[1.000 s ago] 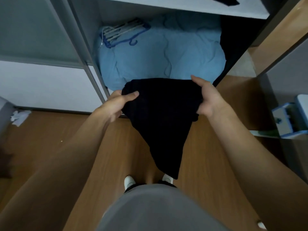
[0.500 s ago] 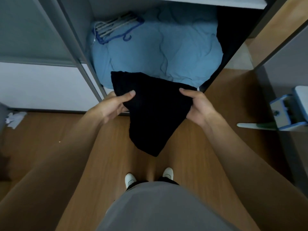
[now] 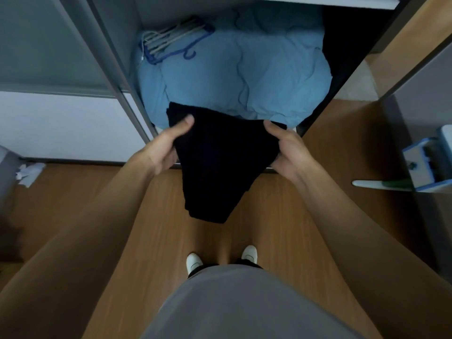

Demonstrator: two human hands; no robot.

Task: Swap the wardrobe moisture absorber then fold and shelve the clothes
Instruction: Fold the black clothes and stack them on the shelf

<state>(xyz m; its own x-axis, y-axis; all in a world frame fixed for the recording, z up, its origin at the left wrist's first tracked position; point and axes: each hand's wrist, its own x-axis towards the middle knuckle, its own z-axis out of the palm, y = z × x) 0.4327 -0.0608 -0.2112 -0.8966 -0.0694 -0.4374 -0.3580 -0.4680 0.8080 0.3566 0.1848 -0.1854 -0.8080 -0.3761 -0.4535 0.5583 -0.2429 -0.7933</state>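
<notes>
In the head view, the left hand (image 3: 166, 148) and right hand (image 3: 286, 152) each pinched an upper corner of the black garment (image 3: 215, 172), thumbs on top. It hung above the wooden floor (image 3: 281, 216), its top edge at the front edge of the blue duvet (image 3: 239, 77) in the wardrobe. It looked soft, light and limp, so the corners seemed the best hold. Its long axis ran downward, tapering toward the feet.

Crumpled paper (image 3: 28, 173) on wooden floor (image 3: 281, 216)
</notes>
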